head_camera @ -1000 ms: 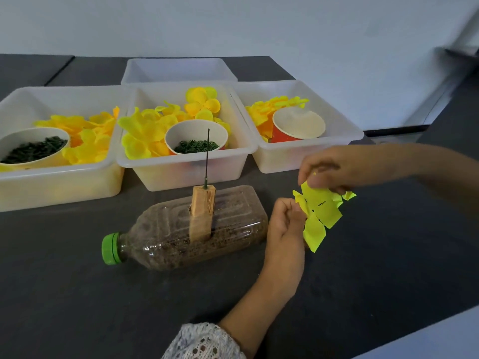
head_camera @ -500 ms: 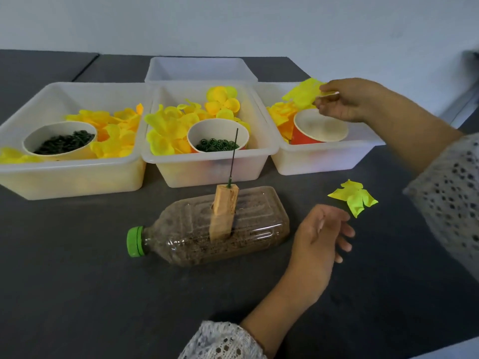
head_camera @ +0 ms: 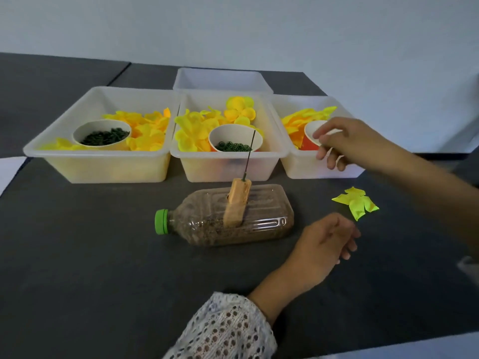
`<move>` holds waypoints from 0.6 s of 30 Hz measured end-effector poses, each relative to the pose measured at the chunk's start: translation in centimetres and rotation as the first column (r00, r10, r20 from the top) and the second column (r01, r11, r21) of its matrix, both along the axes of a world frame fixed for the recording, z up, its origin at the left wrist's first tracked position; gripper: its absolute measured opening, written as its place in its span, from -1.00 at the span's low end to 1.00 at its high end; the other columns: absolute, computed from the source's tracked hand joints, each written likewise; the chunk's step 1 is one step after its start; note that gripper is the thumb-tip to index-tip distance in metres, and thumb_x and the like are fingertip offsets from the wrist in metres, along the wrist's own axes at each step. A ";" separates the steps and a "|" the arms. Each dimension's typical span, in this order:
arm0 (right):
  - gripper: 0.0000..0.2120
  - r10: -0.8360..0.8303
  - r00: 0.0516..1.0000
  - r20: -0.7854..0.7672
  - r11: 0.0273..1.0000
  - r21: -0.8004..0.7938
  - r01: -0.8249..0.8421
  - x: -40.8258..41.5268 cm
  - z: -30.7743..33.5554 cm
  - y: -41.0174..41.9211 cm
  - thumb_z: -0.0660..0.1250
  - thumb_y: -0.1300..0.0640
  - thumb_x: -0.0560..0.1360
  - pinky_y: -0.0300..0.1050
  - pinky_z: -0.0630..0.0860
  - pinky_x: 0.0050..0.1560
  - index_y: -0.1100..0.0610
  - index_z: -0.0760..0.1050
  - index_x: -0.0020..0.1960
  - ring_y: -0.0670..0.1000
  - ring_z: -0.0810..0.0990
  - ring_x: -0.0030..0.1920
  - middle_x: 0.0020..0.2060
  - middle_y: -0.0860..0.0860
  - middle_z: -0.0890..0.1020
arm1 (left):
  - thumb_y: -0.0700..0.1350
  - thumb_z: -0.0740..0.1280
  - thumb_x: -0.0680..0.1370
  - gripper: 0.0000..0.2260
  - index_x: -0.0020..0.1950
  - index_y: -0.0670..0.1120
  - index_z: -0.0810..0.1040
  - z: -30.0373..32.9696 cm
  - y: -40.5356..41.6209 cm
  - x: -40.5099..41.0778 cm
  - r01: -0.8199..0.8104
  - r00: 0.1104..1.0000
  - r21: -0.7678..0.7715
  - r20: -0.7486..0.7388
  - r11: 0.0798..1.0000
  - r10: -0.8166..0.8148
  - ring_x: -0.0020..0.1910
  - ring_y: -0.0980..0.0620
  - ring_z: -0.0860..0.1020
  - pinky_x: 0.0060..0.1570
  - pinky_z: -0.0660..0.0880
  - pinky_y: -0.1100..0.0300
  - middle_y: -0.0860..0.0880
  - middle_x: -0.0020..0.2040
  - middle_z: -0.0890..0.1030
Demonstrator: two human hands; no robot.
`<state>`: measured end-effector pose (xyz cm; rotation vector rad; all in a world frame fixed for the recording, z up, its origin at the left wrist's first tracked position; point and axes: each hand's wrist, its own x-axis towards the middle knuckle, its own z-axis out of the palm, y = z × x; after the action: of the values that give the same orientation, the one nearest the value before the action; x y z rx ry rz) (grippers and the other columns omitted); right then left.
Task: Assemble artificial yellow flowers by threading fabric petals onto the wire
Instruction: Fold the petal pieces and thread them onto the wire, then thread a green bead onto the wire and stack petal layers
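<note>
Dark grey matting covers the table (head_camera: 77, 255) under a pale wall, and the landmark on it is the sand-filled plastic bottle (head_camera: 233, 221) lying on its side, green cap to the left. A wooden block (head_camera: 237, 203) is set into the bottle's upper face, and from it the thin dark wire (head_camera: 249, 154) stands nearly upright, bare, with no petal on it yet.

Behind the bottle sit three translucent bins in a row. The one behind and to the right (head_camera: 324, 167) holds orange-yellow petals and a red paper cup (head_camera: 309, 141). The right hand (head_camera: 347, 143) is at that cup's rim, fingers loosely curled; I cannot tell whether they hold anything. The left hand (head_camera: 324, 244) hovers just right of the bottle, relaxed and holding nothing. A lime-yellow fabric petal piece (head_camera: 356, 203) lies on the mat to the right of the bottle, just beyond the left fingertips.

The step in hand looks like fetching the next part for threading. To do it well, I would pinch a single piece rather than a clump, since thin fabric layers tend to cling together. Then find its centre hole before bringing it over the wire tip, and slide it straight down along the wire's slight lean. The left hand could steady the bottle so that it does not roll.
</note>
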<state>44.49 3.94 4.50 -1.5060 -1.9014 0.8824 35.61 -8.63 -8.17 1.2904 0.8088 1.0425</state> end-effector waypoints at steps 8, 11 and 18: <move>-0.84 0.231 0.960 0.161 0.973 -0.011 -0.232 -0.3 -2.9 -6.9 0.23 0.13 0.59 -0.27 0.47 -0.41 0.03 0.57 -0.08 -0.08 0.59 -0.40 -0.31 -0.02 0.67 | -0.24 0.25 0.64 -0.88 0.08 -0.14 0.57 2.6 -3.1 -3.6 0.262 0.905 0.342 -0.413 0.902 -0.107 -0.18 0.20 0.58 -0.07 0.54 0.27 -0.09 -0.07 0.65; -0.83 0.221 0.970 0.105 0.975 -0.027 -0.220 -0.8 -4.2 -8.1 0.25 0.17 0.58 -0.14 0.54 -0.30 0.06 0.59 -0.11 -0.06 0.60 -0.37 -0.36 -0.01 0.66 | -0.18 0.25 0.65 -0.90 0.06 -0.10 0.56 5.1 -4.5 -6.8 0.204 0.908 0.434 -0.420 0.878 -0.003 -0.13 0.14 0.59 -0.04 0.55 0.17 0.02 -0.13 0.61; -0.86 -0.164 0.985 0.052 0.899 0.420 0.128 -4.9 -8.7 -11.3 0.25 0.19 0.55 -0.23 0.29 -0.31 0.05 0.42 -0.18 -0.06 0.46 -0.22 -0.23 -0.07 0.47 | -0.08 0.23 0.63 -0.87 -0.05 0.01 0.56 8.6 -5.9 -16.1 -0.181 0.798 0.642 -0.347 0.745 0.492 -0.09 0.12 0.57 -0.06 0.46 0.21 0.13 -0.13 0.60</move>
<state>39.59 -7.34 -4.24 -1.4140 -1.8586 0.3176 19.50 -14.58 0.44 2.0534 1.2200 1.3445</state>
